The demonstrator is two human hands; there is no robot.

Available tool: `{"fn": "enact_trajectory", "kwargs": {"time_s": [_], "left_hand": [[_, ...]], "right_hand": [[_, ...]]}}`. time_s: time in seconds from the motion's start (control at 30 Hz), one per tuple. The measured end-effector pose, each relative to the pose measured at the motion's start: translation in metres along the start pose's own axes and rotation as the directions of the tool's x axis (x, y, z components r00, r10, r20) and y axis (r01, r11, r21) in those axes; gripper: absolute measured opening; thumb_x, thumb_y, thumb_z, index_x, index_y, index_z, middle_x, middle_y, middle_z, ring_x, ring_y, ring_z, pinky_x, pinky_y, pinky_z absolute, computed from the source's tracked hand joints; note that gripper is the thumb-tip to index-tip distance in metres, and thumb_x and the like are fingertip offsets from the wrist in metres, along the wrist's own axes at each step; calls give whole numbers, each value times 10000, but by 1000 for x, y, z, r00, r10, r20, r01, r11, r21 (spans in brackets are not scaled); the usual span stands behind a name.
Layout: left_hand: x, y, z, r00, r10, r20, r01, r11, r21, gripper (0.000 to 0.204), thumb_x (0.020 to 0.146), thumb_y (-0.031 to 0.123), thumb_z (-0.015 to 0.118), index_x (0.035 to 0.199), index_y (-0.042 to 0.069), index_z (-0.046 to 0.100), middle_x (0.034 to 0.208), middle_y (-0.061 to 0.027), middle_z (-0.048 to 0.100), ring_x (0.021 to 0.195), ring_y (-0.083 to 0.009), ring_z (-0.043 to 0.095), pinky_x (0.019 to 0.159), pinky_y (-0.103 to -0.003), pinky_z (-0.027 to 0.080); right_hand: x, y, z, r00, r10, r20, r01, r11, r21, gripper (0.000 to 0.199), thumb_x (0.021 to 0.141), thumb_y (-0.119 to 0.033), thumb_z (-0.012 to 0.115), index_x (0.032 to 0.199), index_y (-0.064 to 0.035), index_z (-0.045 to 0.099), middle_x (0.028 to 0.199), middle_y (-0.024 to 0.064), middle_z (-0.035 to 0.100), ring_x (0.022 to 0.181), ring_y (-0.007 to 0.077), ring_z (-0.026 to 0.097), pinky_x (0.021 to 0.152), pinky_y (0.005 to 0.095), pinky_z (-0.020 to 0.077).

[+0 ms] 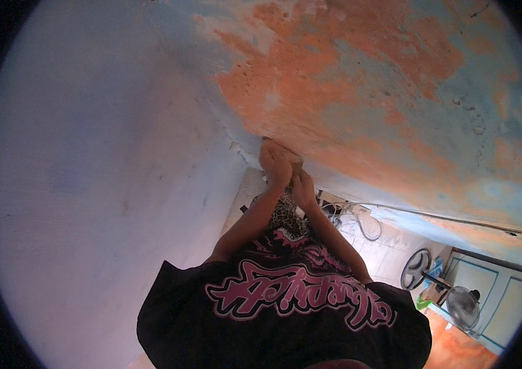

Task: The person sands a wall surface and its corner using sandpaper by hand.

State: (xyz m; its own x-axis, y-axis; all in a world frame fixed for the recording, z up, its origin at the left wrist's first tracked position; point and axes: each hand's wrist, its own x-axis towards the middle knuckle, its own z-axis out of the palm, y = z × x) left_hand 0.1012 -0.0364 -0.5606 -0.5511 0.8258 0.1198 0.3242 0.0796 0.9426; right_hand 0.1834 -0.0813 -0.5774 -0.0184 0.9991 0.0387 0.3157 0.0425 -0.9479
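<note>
My left hand (274, 163) and my right hand (303, 187) are raised close together against a wall (396, 104) of flaking orange and pale blue paint, near the corner of the room. The left hand is pressed on the wall's surface with its fingers curled. The right hand sits just below it and touches it. I see only the backs of both hands, so anything between the fingers is hidden. Both forearms rise from my black shirt (285, 307) with pink lettering.
A smooth pale blue wall (101, 184) fills the left side and meets the peeling wall at the corner. Below lie a light tiled floor (384, 249), loose cables (368, 224), two standing fans (418, 268) (462, 305) and pale blue panelled doors (507, 301).
</note>
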Motion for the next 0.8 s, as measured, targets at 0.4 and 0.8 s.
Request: {"fn": "enact_trajectory", "kwargs": {"time_s": [0.4, 0.8], "left_hand": [[9, -3, -10, 982, 137, -131, -135, 991, 27, 335, 875, 214, 258, 898, -56, 454, 883, -202, 505, 800, -357, 489, 704, -409, 365], [28, -8, -3, 996, -61, -57, 51, 985, -167, 362, 863, 274, 331, 953, -58, 444, 944, -202, 487, 831, -297, 499, 707, -408, 388]], "right_hand": [[3, -24, -5, 973, 202, -109, -196, 979, 61, 263, 804, -187, 397, 767, 37, 531, 682, 103, 544, 635, 170, 514, 596, 301, 412], [-26, 61, -41, 984, 140, 112, -146, 988, 51, 190, 775, -144, 402, 733, 2, 516, 705, 68, 549, 639, 128, 518, 568, 261, 405]]}}
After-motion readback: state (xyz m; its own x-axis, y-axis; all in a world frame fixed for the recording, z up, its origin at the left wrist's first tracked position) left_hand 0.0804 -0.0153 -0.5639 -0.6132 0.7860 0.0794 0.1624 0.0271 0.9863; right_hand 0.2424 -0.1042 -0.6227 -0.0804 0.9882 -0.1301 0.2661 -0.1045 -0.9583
